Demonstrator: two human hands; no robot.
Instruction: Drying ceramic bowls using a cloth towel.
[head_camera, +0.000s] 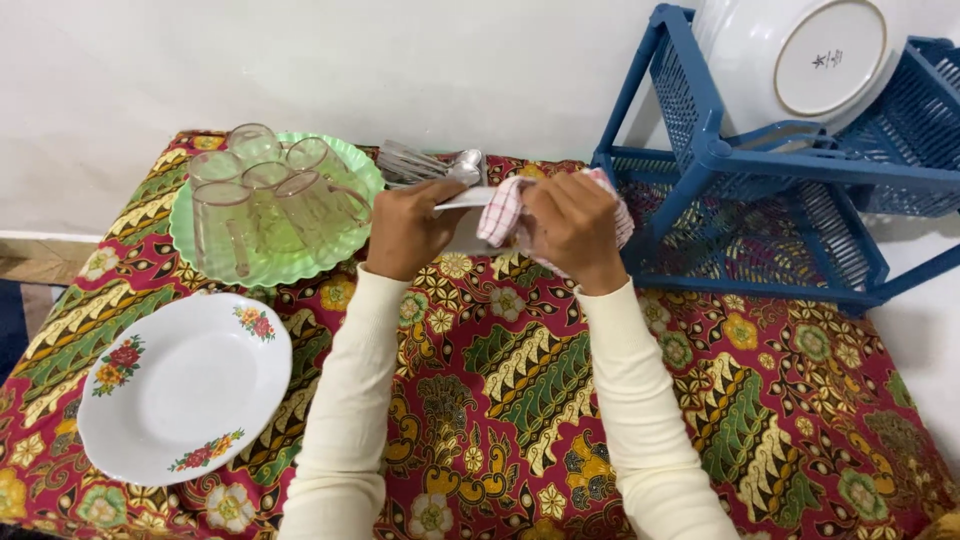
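Hands are working mid-table: left hand (408, 228) is pinching a white utensil (466, 198), right hand (572, 230) is wiping it inside a checked cloth (500, 212). Slipping looks possible, toward the glasses (262, 195) nearby.

Both hands raised together, left hand (408, 228) gripping, right hand (572, 232) curled

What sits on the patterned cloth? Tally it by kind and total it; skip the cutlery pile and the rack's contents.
Glass mugs: 6, though they overlap
Green tray: 1
Floral plate: 1
Checked cloth: 1
Held utensil: 1
Blue rack: 1
Total: 11
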